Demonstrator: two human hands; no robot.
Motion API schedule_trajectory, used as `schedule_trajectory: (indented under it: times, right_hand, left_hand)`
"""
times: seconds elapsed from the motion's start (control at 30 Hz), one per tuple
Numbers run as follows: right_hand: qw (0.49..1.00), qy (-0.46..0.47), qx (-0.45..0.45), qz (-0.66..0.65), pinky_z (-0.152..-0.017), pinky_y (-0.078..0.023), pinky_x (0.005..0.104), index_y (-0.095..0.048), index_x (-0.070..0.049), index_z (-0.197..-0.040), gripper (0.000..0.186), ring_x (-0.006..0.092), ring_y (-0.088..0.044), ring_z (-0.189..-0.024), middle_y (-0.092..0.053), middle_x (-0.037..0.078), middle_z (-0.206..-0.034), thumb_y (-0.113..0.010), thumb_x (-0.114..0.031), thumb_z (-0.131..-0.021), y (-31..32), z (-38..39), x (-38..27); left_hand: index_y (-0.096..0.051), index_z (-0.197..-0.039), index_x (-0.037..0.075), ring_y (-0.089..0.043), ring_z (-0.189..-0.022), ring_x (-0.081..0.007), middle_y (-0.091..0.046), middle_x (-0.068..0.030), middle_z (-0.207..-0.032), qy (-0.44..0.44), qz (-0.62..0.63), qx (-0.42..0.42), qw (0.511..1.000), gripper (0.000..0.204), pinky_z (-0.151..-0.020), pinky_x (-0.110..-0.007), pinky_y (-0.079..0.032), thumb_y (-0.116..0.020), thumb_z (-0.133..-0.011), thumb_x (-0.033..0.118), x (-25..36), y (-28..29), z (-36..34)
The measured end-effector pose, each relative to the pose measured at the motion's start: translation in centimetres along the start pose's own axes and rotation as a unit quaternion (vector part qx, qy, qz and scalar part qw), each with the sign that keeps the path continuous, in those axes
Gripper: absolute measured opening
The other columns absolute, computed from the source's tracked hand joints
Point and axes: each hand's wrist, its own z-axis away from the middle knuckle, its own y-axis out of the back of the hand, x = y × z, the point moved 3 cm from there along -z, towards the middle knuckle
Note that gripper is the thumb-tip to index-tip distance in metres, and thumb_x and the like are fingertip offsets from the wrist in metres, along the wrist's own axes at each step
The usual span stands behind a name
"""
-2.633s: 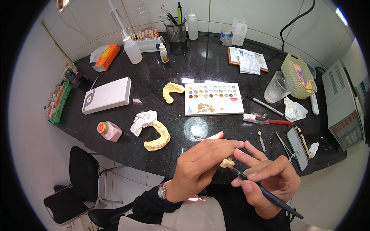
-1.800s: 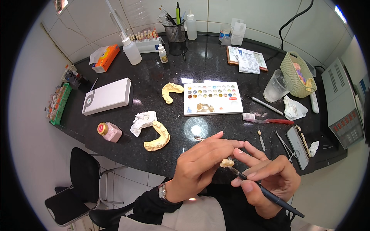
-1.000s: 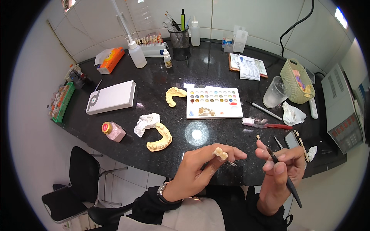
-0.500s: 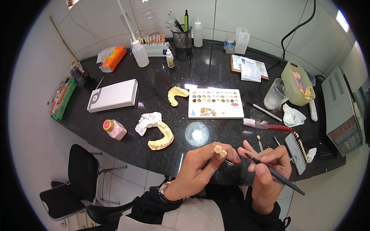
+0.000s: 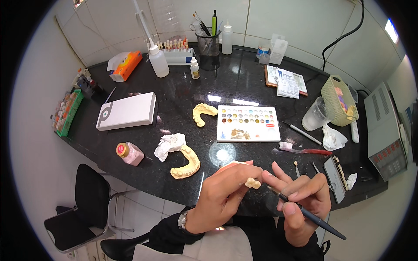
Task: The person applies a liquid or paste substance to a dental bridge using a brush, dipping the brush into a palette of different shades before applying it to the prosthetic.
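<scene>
My left hand point(image 5: 222, 191) is closed around a small tooth-coloured dental crown piece point(image 5: 252, 183), which pokes out between thumb and fingers with its bumpy chewing side up. In my right hand point(image 5: 300, 204) is a slim dark-handled brush point(image 5: 315, 218), gripped like a pen. Its tip points left and lies close beside the crown piece; whether they touch I cannot tell. A fingertip of the right hand reaches the left hand's fingers. Beyond them lies a white palette point(image 5: 248, 135) with rows of coloured wells and brown smears.
Two yellowish dental casts point(image 5: 187, 167) lie left of the palette, one against a crumpled tissue point(image 5: 169, 145). Rightward are a toothbrush point(image 5: 305, 151), a shade guide point(image 5: 334, 180), a plastic cup point(image 5: 315, 115) and a basket point(image 5: 337, 100). A pink jar point(image 5: 130, 154) stands at left.
The brush tip has moved left and down, nearer the crown piece. My hands have come closer together, and the left has turned slightly. The view has shifted a little.
</scene>
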Motion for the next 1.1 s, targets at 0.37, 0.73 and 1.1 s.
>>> schedule_trajectory:
  times: [0.37, 0.73, 1.1]
  right_hand:
    - [0.983, -0.102, -0.036, 0.145, -0.075, -0.044, 0.0215, -0.061, 0.005, -0.091, 0.014, 0.0110, -0.058, -0.080, -0.063, 0.011, -0.088, -0.060, 0.002, -0.077, 0.4, -7.6, 3.0]
    - [0.942, -0.080, -0.250, 0.208, -0.085, -0.043, 0.0301, -0.048, 0.002, -0.077, 0.012, 0.0181, -0.061, -0.092, -0.059, 0.007, -0.072, -0.059, -0.002, -0.076, -3.3, -14.3, 11.7]
    - [0.921, -0.135, -0.266, 0.252, -0.090, -0.043, 0.0331, -0.047, 0.001, -0.069, 0.010, 0.0165, -0.060, -0.089, -0.055, 0.004, -0.068, -0.057, 0.001, -0.073, -4.6, -15.4, 12.9]
  left_hand:
    - [-0.052, -0.090, -0.004, -0.050, -0.059, -0.0103, -0.058, -0.0131, -0.076, 0.075, 0.121, 0.144, 0.979, 0.015, -0.055, -0.022, -0.042, -0.043, -0.092, 0.008, -0.4, 4.6, 0.6]
    - [-0.050, -0.082, -0.006, -0.049, -0.047, -0.0103, -0.058, -0.0168, -0.066, 0.206, 0.145, 0.104, 0.962, 0.019, -0.044, -0.020, -0.040, -0.042, -0.090, 0.009, -3.3, 5.9, 1.1]
    - [-0.053, -0.086, -0.005, -0.054, -0.054, -0.0161, -0.058, -0.0132, -0.072, 0.113, 0.111, 0.079, 0.984, 0.012, -0.051, -0.025, -0.044, -0.043, -0.087, 0.003, -4.9, 6.5, 0.9]
